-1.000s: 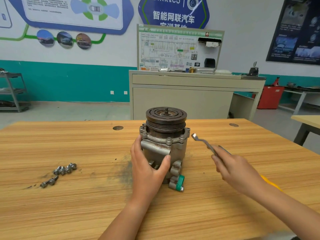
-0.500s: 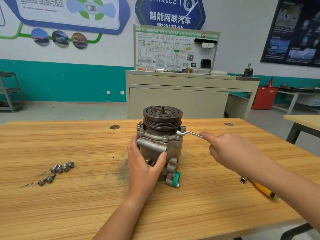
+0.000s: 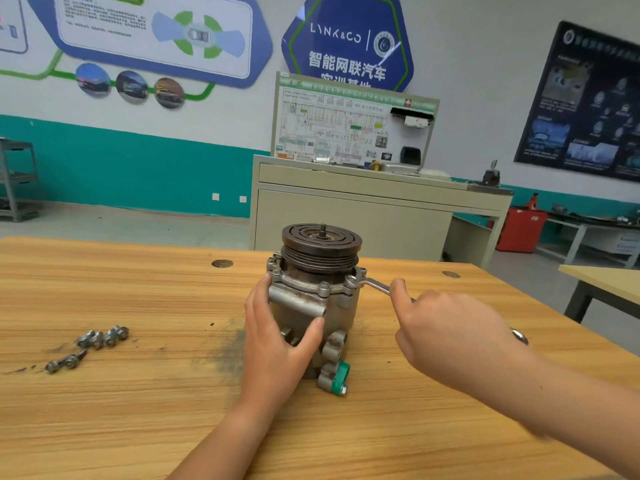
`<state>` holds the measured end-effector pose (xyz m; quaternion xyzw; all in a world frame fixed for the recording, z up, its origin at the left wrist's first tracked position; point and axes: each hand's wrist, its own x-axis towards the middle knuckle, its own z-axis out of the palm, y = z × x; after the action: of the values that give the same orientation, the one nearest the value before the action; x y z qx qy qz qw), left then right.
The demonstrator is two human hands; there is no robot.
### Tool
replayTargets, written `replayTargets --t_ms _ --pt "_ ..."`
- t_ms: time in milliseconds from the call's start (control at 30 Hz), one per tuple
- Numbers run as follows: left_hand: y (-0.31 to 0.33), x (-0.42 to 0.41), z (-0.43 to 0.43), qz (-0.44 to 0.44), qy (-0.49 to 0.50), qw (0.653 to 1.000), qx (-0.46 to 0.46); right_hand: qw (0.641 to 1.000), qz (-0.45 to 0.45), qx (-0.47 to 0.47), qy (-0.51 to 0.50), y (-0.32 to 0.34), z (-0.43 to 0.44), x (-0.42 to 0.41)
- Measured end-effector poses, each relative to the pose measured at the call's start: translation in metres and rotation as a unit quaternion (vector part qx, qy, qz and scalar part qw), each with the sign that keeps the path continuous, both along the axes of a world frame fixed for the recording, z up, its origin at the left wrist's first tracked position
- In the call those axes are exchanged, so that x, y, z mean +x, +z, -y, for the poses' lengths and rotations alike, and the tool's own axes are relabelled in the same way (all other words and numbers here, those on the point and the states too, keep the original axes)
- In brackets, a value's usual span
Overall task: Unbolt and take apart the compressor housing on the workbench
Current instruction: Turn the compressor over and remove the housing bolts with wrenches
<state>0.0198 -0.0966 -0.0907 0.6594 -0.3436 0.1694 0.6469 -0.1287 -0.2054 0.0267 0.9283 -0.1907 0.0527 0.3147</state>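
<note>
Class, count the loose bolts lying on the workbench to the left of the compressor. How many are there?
6 loose bolts: four bunched in a row, and two lying just nearer the person, slightly further left. The picture is blurred, so another may be hidden.

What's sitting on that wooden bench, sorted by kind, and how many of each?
Compressor: 1
Wrench: 1, held in the right hand
Loose bolts: about 6, blurred
Partly hidden tool: 1
Total: about 9

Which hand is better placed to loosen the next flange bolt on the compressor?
Right. The right hand grips the wrench, whose ring end sits on a flange bolt; the left hand grips the compressor housing, steadying it.
</note>
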Motion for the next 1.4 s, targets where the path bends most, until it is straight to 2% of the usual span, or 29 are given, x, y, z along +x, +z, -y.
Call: replayTargets --t_ms 233,567,800,867,900,967,1000,1033,1167,1267,1400 --pt "0.0 0.002 -0.001 0.022 -0.005 1.0 0.009 0.998 -0.025 -0.03 0.042 0.014 0.02 0.004" --pt "0.001 0.001 -0.003 0.008 -0.021 1.0 0.005 0.989 0.052 -0.096 0.105 0.021 0.072 0.031" --pt "0.002 0.007 -0.009 -0.012 -0.055 0.998 -0.001 0.978 0.17 0.034 0.119 -0.015 0.077 0.086" --pt "0.002 0.007 -0.008 -0.011 -0.048 0.999 0.008 0.951 0.262 0.139 0.087 -0.014 0.073 0.08" --pt "0.002 0.008 -0.007 -0.009 -0.041 0.999 0.012 0.912 0.332 0.227 0.08 -0.014 0.069 0.073" --pt "0.001 0.008 -0.005 0.01 -0.021 1.0 0.016 0.802 0.453 0.374 0.106 -0.016 0.055 0.052" --pt "0.001 0.008 -0.004 0.021 -0.008 1.0 0.016 0.764 0.483 0.408 0.124 -0.019 0.048 0.04" --pt "0.002 0.007 -0.004 0.028 0.003 0.999 0.017 0.759 0.484 0.412 0.14 -0.022 0.041 0.029" --pt "0.003 0.001 -0.001 0.022 0.02 0.999 0.02 0.834 0.387 0.357 0.168 -0.039 0.015 0.001" --pt "0.002 -0.002 0.0 0.029 0.036 0.998 0.032 0.892 0.333 0.287 0.102 -0.045 0.012 0.001" --pt "0.003 -0.005 0.0 0.035 0.049 0.998 0.018 0.923 0.328 0.201 0.019 -0.042 0.015 0.001"
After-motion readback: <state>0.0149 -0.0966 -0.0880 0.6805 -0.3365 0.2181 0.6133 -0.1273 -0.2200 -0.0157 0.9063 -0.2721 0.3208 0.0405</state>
